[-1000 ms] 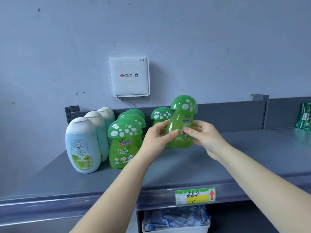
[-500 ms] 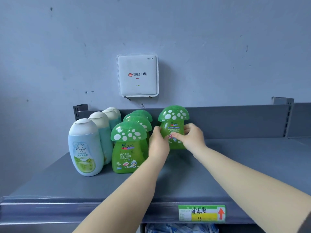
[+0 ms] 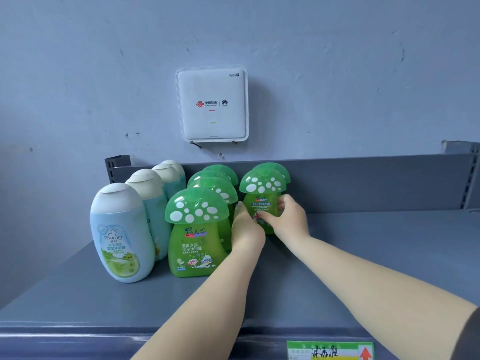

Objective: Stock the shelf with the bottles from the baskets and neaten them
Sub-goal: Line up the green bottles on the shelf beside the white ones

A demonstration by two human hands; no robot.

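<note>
A green mushroom-capped bottle [image 3: 262,193] stands upright on the grey shelf [image 3: 363,255], just in front of another like it at the back panel. My left hand [image 3: 245,227] grips its left side and my right hand [image 3: 288,219] grips its right side and front. To the left runs a row of several green mushroom bottles [image 3: 197,229]. Further left runs a row of several pale blue bottles with cream caps [image 3: 120,232].
A grey back panel [image 3: 363,183] closes the shelf behind the bottles. A white WiFi box [image 3: 212,103] hangs on the wall above. A green and yellow price tag [image 3: 330,350] sits on the shelf's front lip. The shelf surface to the right of my hands is bare grey metal.
Both hands carried the green bottle from mid-air down and back onto the shelf, setting it in front of the rear mushroom bottle. My view moved closer to the shelf.
</note>
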